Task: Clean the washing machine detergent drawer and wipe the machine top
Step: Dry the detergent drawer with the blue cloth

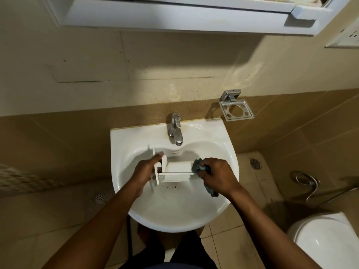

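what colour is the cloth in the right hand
Grey-blue. The cloth shows best in the head view, bunched against the white detergent drawer.

Readable text: none is made out at this moment.
Detergent drawer (174,169), just below the tap (175,131): no marking can be read; the white surfaces are blurred.
Tap: any mark is too small to be told.
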